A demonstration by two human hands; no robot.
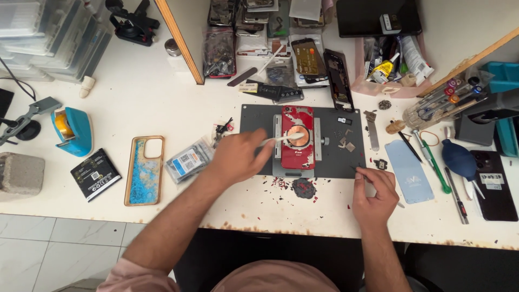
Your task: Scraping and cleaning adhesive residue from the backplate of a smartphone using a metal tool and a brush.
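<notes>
With red glass chips (pixel 294 186) already scraped off, my left hand (pixel 238 158) gripped a white swab (pixel 281 139) on the clamped red phone (pixel 297 144), my right hand (pixel 373 196) pinching a thin tool (pixel 359 172).

Your one camera sits on your head and looks steeply down from the near edge of the worktop (pixel 162 103), facing the far shelves. It stands fairly high, taking in the whole worktop width, your forearms, and a strip of tiled floor (pixel 59 243) at near left.
</notes>
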